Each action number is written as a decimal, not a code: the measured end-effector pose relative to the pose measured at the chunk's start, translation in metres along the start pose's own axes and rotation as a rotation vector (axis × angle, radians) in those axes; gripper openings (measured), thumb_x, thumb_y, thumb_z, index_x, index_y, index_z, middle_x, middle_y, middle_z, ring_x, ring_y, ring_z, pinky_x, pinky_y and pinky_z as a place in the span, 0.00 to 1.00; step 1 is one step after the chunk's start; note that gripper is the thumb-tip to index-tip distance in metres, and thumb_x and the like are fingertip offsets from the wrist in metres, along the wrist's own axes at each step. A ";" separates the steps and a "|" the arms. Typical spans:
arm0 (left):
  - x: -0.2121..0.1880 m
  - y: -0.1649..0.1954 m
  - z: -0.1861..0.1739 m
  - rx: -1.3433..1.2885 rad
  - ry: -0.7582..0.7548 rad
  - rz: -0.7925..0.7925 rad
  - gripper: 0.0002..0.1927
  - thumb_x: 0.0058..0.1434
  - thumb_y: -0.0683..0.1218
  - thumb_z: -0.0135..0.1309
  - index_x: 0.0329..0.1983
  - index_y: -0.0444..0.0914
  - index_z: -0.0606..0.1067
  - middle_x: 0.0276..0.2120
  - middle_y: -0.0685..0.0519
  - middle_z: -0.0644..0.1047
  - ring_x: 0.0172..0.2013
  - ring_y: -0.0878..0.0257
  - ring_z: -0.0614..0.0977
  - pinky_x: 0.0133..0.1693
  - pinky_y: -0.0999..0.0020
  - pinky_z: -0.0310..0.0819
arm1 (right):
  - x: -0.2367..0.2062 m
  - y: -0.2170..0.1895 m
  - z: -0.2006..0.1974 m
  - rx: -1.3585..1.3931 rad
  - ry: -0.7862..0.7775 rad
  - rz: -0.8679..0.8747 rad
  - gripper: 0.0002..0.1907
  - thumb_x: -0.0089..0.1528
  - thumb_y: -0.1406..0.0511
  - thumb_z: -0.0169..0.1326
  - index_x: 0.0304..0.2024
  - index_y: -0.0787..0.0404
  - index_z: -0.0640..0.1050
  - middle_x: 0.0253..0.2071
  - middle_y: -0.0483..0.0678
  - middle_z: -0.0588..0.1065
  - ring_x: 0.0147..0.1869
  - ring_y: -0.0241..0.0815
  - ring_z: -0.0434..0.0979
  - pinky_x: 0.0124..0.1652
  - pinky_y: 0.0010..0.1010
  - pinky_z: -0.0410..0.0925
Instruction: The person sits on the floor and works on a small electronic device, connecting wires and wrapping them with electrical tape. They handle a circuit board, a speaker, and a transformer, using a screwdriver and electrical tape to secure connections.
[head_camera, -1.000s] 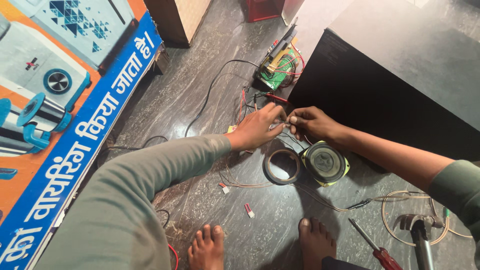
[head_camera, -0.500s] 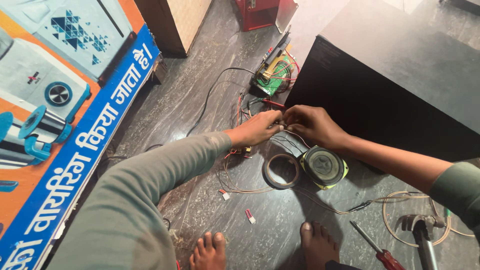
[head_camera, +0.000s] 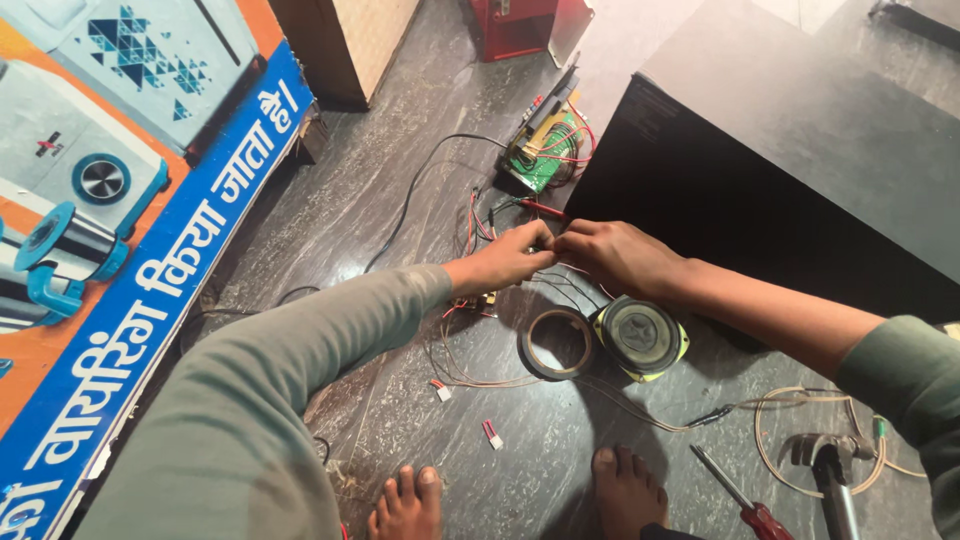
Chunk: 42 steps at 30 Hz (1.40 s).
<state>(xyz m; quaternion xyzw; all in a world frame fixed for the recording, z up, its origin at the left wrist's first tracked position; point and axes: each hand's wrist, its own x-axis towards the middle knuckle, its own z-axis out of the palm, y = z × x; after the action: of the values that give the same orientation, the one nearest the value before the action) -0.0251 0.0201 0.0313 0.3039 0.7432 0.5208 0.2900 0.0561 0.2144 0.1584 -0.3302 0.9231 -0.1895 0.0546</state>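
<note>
The step in hand looks like joining or twisting thin wire ends: the left hand (head_camera: 510, 258) and right hand (head_camera: 610, 255) meet fingertip to fingertip above the dark floor (head_camera: 330, 220). Both sets of fingers are pressed together, pinching the thin wires (head_camera: 555, 243) between them. The wires trail down toward the round speaker (head_camera: 640, 337) at 5 o'clock of the hands, with a tape roll (head_camera: 556, 343) just beside it. A green circuit board (head_camera: 545, 150) lies at 12 o'clock. Any next move calls for a steady, fine pinch.

Dark marbled stone floor (head_camera: 330, 210), wooden cabinet (head_camera: 345, 40), black box (head_camera: 800, 150).
</note>
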 end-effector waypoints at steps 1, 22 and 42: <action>0.000 -0.001 0.000 0.036 0.023 0.078 0.14 0.63 0.50 0.56 0.45 0.36 0.71 0.34 0.50 0.78 0.33 0.64 0.79 0.34 0.64 0.75 | 0.001 0.000 0.000 -0.018 -0.017 -0.002 0.12 0.63 0.67 0.53 0.47 0.65 0.77 0.40 0.55 0.76 0.42 0.57 0.80 0.40 0.44 0.72; -0.008 0.022 0.002 -0.110 0.162 0.139 0.09 0.67 0.44 0.54 0.39 0.34 0.69 0.27 0.49 0.77 0.22 0.66 0.79 0.23 0.68 0.75 | -0.001 0.022 0.031 0.315 0.267 0.377 0.12 0.61 0.67 0.58 0.47 0.65 0.80 0.37 0.55 0.81 0.38 0.47 0.85 0.38 0.38 0.75; -0.004 0.023 -0.004 -0.105 0.230 0.125 0.10 0.66 0.42 0.50 0.48 0.37 0.78 0.30 0.55 0.77 0.28 0.68 0.78 0.25 0.69 0.77 | -0.030 0.031 0.094 0.824 -0.275 0.488 0.10 0.64 0.62 0.53 0.41 0.61 0.79 0.34 0.43 0.76 0.39 0.34 0.72 0.39 0.31 0.68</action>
<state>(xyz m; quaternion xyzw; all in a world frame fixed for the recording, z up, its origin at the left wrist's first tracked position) -0.0219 0.0210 0.0550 0.2722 0.7230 0.6073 0.1853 0.0824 0.2262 0.0591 -0.0777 0.8061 -0.4748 0.3446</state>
